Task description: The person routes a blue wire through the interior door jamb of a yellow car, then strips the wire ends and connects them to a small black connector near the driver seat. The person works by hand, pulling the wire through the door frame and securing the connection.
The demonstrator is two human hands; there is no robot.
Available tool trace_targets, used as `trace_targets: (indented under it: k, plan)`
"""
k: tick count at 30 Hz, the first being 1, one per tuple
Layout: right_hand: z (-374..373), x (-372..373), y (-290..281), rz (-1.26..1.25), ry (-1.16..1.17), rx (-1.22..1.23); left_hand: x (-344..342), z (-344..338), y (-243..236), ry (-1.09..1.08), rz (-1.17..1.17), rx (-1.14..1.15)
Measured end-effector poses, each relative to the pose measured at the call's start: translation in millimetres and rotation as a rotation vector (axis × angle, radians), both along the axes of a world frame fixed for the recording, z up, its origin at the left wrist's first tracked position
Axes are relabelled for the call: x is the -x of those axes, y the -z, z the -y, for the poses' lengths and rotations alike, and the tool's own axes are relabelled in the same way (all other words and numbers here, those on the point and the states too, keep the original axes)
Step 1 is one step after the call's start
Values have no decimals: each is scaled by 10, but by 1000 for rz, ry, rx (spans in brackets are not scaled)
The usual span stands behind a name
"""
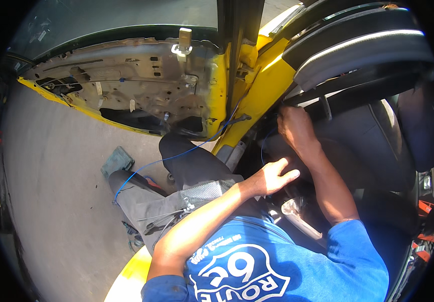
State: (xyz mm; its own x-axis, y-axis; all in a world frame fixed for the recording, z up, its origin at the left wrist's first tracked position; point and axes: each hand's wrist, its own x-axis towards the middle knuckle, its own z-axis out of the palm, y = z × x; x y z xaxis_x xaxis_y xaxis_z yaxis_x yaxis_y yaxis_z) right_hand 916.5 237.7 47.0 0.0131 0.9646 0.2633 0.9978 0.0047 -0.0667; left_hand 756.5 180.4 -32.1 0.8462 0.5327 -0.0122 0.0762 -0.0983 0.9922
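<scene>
My right hand (294,126) reaches to the dark lower edge of the grey dashboard (363,58), its fingers curled. Whatever they close on is hidden. Below it, over my lap, hovers my left hand (267,178), thumb and forefinger apart, with nothing visible between them. A thin blue wire (176,154) runs from my knee across my thigh to the yellow door frame (262,90). Another stretch of blue wire (262,148) hangs in the shade between my hands; I cannot tell whether they are joined. Dark thin wires (164,217) lie on my lap near a mesh patch (207,191).
To the left stands the open yellow car door (141,85), its inner metal panel bare with holes. A greenish flat object (117,162) rests on the concrete floor (51,176). A pale lever-like piece (300,216) sits beside my torso. Red and black items (424,236) are at the far right.
</scene>
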Motion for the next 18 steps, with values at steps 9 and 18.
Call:
trace_targets:
  k: [9, 18]
  plan:
    - [-74, 132, -355, -7, 56, 277, -101, 130, -613, -279, 342, 551]
    - [-89, -38, -395, 139, -125, 71, -165, 246, -675, -425, 85, 37]
